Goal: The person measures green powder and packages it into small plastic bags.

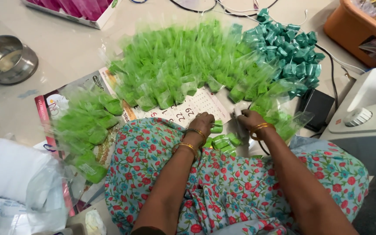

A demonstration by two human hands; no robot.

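My left hand (202, 122) pinches a small green soap piece (216, 126) just beyond my knee. Over a small white tool (239, 109), my right hand (250, 119) closes, right beside a clear wrapper (299, 119). A few unwrapped green pieces (223, 142) lie between my wrists on the floral cloth of my lap (153, 152). A large heap of green pieces in clear wrappers (183, 65) spreads in front of both hands, over a printed calendar sheet (188, 109).
A second heap of wrapped green pieces (88, 126) lies at left. Teal ribbon bows (290, 48) pile at back right. A white machine with a dial (364, 119) stands right, an orange bin (357, 30) behind it, steel bowls (5, 58) far left, clear bags (22, 182) near left.
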